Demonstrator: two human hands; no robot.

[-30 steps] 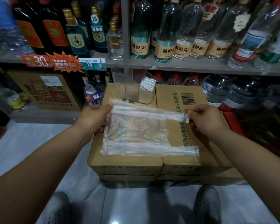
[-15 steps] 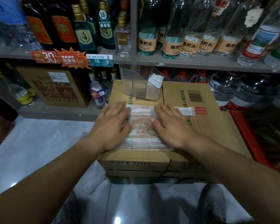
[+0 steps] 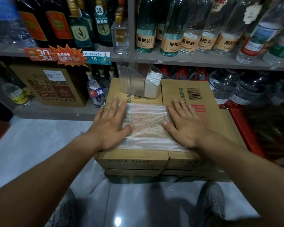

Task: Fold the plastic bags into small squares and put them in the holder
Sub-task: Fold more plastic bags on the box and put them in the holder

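A clear plastic bag (image 3: 146, 123) lies flat and folded on top of a cardboard box (image 3: 134, 158). My left hand (image 3: 111, 123) presses its left edge with straight, spread fingers. My right hand (image 3: 184, 124) presses its right edge the same way. Behind the bag, at the back of the box top, stands a clear ribbed holder (image 3: 133, 77). Several folded white bags (image 3: 153, 77) sit in its right end.
Shelves of glass and plastic bottles (image 3: 170, 30) rise right behind the box. A brown carton (image 3: 49, 86) and small bottles (image 3: 97, 94) stand on the low shelf at left. A red crate (image 3: 246, 135) borders the box on the right. My shoes (image 3: 210, 202) rest on grey floor tiles.
A second ago my hands held the bag stretched out by its two ends. The bag now lies folded narrower, and my flat hands have slid apart from its middle to its sides.
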